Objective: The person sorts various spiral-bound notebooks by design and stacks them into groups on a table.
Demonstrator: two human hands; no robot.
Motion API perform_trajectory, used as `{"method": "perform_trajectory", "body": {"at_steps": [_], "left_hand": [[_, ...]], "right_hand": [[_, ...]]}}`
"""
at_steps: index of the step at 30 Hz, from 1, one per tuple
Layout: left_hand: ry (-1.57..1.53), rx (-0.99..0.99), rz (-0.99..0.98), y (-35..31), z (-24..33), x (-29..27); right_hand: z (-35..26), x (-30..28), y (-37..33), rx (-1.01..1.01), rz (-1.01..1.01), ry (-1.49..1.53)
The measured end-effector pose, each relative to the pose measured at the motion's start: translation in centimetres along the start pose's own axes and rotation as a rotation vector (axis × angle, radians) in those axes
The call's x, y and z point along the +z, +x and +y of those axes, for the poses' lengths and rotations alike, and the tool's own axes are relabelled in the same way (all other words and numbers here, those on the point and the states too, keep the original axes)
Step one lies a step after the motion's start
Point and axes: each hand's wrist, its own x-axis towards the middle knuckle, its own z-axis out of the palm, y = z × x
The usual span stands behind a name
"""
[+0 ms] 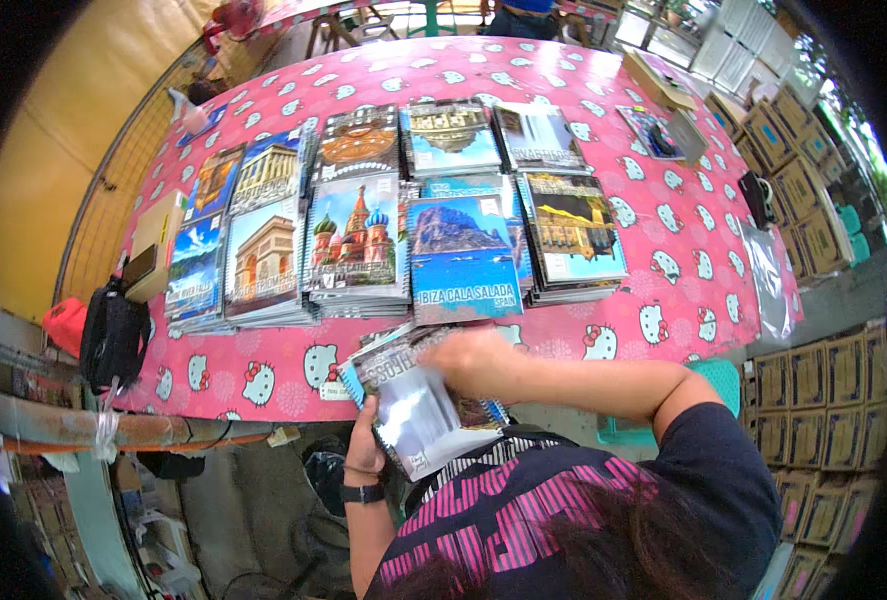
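Observation:
A small bunch of spiral notebooks [411, 415] leans at the table's near edge, close to my body. The top cover shows a grey-white waterfall, turned upside down to me. My left hand [365, 440], with a dark band on its wrist, grips the bunch by its left side. Across the far end of the bunch lies my right hand [471, 360], smeared by motion, so its fingers cannot be made out. Just beyond it, a notebook with a blue sea and rock cover [463, 255] tops a stack and sits slightly askew.
Two rows of notebook stacks, including one with a colourful domed cathedral [358, 240], cover the middle of the pink patterned table [653, 270]. A black bag [115, 335] is at the left edge. Clear plastic [766, 280] hangs at the right edge. Cardboard boxes [813, 380] are piled beyond.

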Motion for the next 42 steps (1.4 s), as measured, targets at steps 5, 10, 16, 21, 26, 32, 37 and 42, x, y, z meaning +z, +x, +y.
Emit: {"method": "perform_trajectory", "body": {"at_steps": [5,10,16,21,26,32,37,42], "left_hand": [[0.011,-0.046,-0.029,-0.6,1.5,0.9],[0.086,-0.031,-0.027,-0.3,2.2,2.1],[-0.075,-0.123,-0.116,-1.0,3.1,1.4],[0.238,-0.025,-0.042,-0.2,1.2,0.1],[0.092,0.042,0.063,-1.2,-0.3,-3.3],[-0.109,-0.03,0.053,-2.3,2.3,-3.7],[-0.092,0.01,0.01,-2.4,4.7,-4.3],[0.198,0.098,-0.008,-1.4,6.3,-4.5]], "right_hand": [[2.0,-3.5,3.1,0.261,-0.014,-0.305],[6.1,-0.6,2.3,0.097,0.136,-0.295],[-2.5,-3.6,0.4,-0.287,-0.234,0.487],[13.8,-6.6,12.3,0.342,0.222,0.14],[24.2,-5.4,15.8,0.481,0.198,-0.377],[22.5,-8.5,13.4,0.374,0.373,-0.376],[3.3,-10.5,10.4,0.063,-0.114,0.072],[1.0,-0.4,13.8,-0.192,0.237,-0.266]]}}
